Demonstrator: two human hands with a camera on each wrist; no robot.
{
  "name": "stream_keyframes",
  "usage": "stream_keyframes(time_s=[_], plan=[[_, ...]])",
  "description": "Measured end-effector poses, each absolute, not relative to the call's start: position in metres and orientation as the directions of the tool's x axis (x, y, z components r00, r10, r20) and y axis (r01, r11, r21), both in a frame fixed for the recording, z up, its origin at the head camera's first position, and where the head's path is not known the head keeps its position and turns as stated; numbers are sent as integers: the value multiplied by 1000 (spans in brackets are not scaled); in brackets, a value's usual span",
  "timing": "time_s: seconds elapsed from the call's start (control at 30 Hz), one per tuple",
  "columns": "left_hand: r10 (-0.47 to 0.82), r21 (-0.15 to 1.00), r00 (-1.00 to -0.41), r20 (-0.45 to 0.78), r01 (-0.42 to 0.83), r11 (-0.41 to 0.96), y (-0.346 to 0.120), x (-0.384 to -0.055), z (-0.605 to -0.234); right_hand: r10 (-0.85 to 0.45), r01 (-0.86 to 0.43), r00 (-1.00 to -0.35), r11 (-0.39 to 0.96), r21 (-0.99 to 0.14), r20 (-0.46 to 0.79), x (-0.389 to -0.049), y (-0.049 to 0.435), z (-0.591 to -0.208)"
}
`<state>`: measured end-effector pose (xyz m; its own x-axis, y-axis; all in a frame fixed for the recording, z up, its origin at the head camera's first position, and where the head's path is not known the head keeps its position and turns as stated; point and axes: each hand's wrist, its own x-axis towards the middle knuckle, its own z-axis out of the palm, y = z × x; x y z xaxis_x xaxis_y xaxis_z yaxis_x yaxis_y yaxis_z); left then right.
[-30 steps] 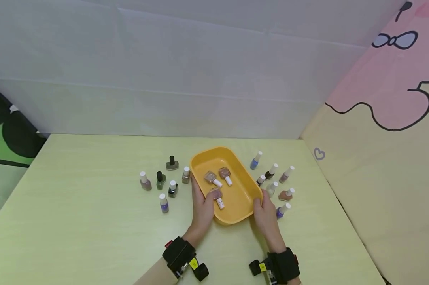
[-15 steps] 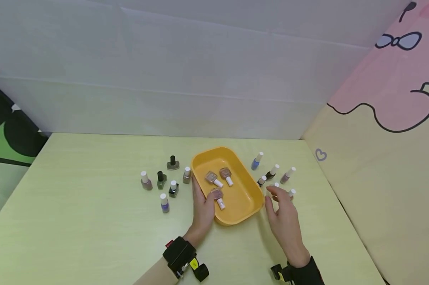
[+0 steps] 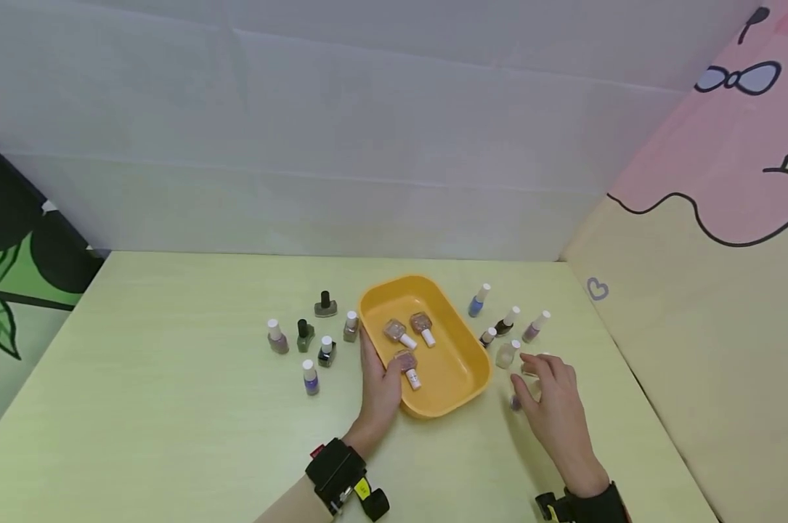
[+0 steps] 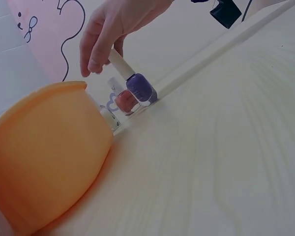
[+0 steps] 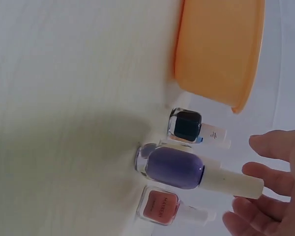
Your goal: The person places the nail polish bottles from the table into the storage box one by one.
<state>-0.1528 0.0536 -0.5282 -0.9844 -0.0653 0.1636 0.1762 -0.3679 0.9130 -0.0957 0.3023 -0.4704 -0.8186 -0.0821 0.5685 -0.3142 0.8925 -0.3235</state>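
My left hand (image 3: pixel 379 392) grips the near left side of a yellow plastic tray (image 3: pixel 449 370), its thumb over the rim. Three pinkish nail polish bottles (image 3: pixel 422 323) with white caps lie in the tray. To the tray's right, my right hand (image 3: pixel 557 410) hovers with fingers parted and slightly bent above upright nail polish bottles. A purple nail polish bottle (image 5: pixel 174 167) has its long white cap close to the fingertips; whether they touch I cannot tell. Beside it stands a coral nail polish bottle (image 5: pixel 161 205), mostly covered by the hand in the head view.
Several nail polish bottles stand left of the tray, among them a purple-blue one (image 3: pixel 311 379) and a black-capped one (image 3: pixel 325 305). More stand at the right, including a blue one (image 3: pixel 477 301) and a clear one (image 3: pixel 507 354). A pale wall (image 3: pixel 394 145) closes the table's back.
My right hand has let go of the tray's right side and moved right, over the bottles there. The left hand keeps its grip on the tray, which stays in place.
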Motion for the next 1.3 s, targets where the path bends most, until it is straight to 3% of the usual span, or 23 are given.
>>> stream_keyframes(time_s=[0.3,1.3], plan=[[-68,935,-984,163,176,-309,51,-153,-531,13,-193,-895,890,-413,446,-88,307,-477],[-52,954,-994,97,108,-279,51,-151,-528,9,-251,-842,879,-405,540,-85,306,-463]])
